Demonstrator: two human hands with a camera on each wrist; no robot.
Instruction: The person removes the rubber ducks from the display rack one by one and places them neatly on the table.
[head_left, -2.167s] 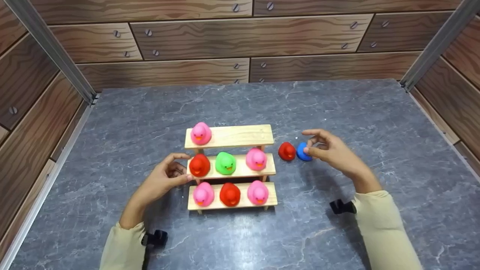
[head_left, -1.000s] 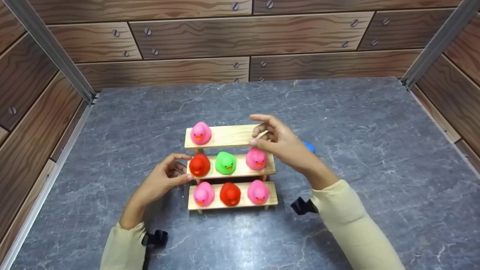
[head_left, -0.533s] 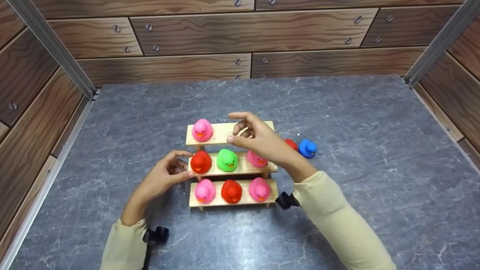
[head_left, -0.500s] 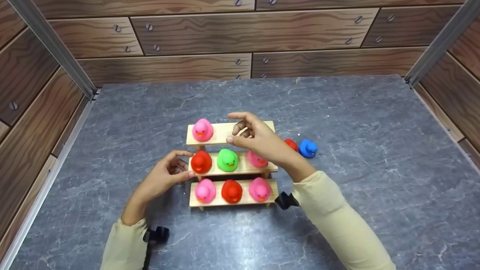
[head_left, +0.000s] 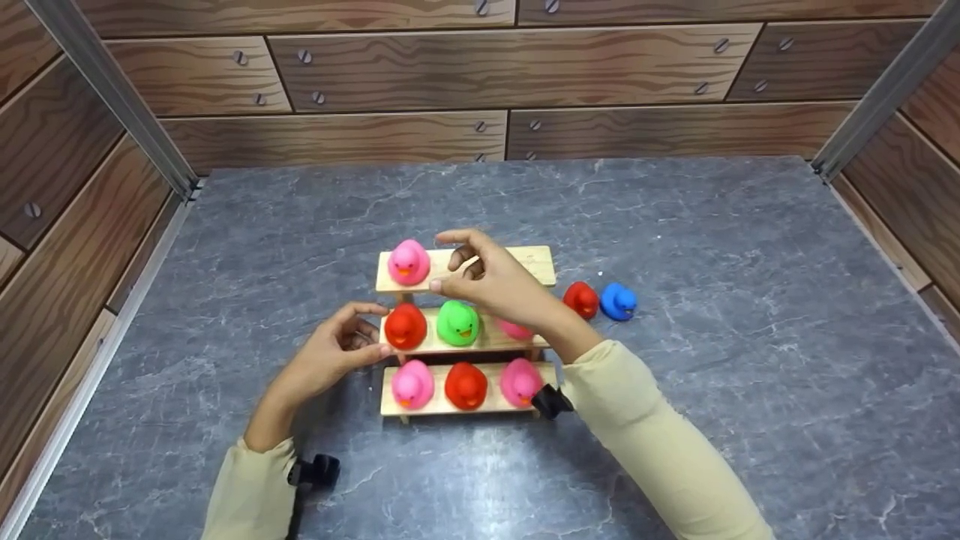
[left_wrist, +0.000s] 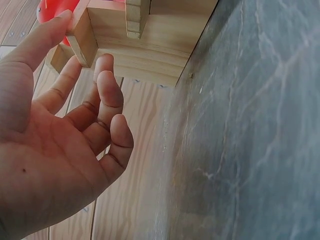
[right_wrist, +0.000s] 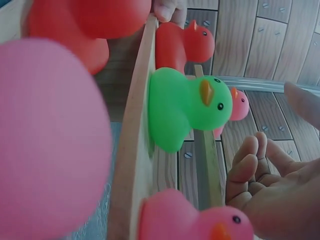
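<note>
A three-tier wooden display stand (head_left: 540, 262) with toy ducks stands mid-table. In the head view, my left hand (head_left: 326, 360) grips the left end of its middle tier between thumb and forefinger, beside a red duck (head_left: 405, 327). Over the top tier, my right hand (head_left: 502, 281) has thumb and forefinger spread just right of the pink duck (head_left: 409, 262), with nothing held. In the right wrist view its other fingers (right_wrist: 245, 170) curl loosely. A green duck (head_left: 457, 324) sits mid-tier; the pink duck (head_left: 516, 328) right of it is partly hidden by my right hand.
The bottom tier carries a pink duck (head_left: 412, 384), a red duck (head_left: 466, 386) and another pink duck (head_left: 521, 381). To the right of the stand, a red duck (head_left: 581, 299) and a blue duck (head_left: 619, 301) sit on the grey marbled table (head_left: 712, 247). Wood-patterned walls (head_left: 390, 67) enclose it.
My right hand has left the blue duck and moved left across the top tier towards the pink duck. The blue duck now stands slightly farther right. My left hand stays at the stand.
</note>
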